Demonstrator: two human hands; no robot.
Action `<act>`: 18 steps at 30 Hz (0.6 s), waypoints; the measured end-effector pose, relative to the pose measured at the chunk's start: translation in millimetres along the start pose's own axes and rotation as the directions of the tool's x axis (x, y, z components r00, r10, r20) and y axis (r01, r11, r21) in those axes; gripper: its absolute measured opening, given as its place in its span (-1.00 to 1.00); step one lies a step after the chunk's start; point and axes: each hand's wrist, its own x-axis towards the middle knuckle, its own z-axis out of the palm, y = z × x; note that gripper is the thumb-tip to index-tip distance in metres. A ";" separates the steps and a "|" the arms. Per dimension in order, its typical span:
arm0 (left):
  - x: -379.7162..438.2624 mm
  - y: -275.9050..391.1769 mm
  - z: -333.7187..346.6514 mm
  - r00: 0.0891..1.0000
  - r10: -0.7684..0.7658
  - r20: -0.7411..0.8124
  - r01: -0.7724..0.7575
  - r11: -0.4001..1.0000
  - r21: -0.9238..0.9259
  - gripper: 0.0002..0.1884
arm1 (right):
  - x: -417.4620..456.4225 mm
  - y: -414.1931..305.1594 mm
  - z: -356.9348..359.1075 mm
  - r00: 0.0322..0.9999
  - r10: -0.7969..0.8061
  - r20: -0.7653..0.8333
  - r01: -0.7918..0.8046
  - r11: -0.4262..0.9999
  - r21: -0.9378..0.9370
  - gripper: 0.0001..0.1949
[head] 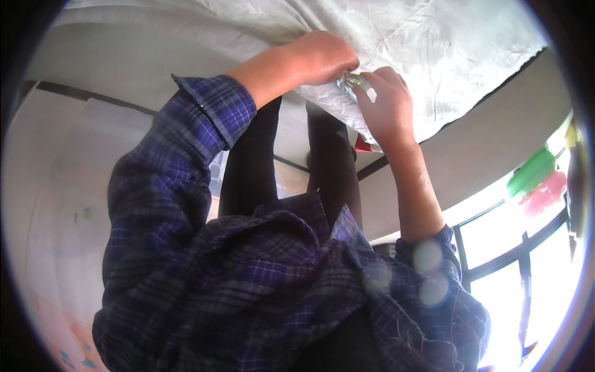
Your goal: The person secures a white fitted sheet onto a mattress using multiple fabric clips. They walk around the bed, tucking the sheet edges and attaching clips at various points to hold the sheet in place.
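Note:
My left hand [327, 56] is bent at the wrist and curled into a loose fist, with most of its fingers hidden. From its curled side sticks out a small, shiny piece of clear plastic [352, 80], too crumpled and small to name further. Thumb and fingers of my right hand [389, 100] pinch the other end of that piece. The two hands are close together above the edge of a wrinkled white cloth [437, 69], which spreads away in front of me.
My dark-trousered legs [251, 162] stand below the cloth's near edge. Something red [364, 144] shows under that edge beside my right leg. Pale panels [69, 153] stand at left. Bright windows [497, 288] and blurred green [532, 172] and pink [544, 193] items are at right.

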 end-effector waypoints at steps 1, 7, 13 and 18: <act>-1.0 -0.2 -0.7 1.000 -0.013 0.005 0.013 1.000 0.004 -0.91 | 1.0 0.0 -0.7 1.000 -0.011 -0.003 0.011 1.000 0.019 -0.79; -3.0 -3.6 6.5 0.998 -0.026 -0.060 0.022 0.998 -0.061 -0.91 | -0.1 15.9 9.7 0.999 0.047 -0.022 -0.042 0.981 0.191 -0.72; -4.5 -5.1 6.3 0.996 -0.033 -0.077 0.025 0.994 -0.110 -0.95 | -4.5 16.8 21.2 0.967 0.238 0.089 -0.255 0.904 0.343 -0.50; -5.1 -9.5 9.4 0.996 -0.039 -0.075 0.030 0.992 -0.122 -0.95 | 1.1 -1.0 27.5 0.960 0.267 0.086 -0.278 0.947 0.159 -0.41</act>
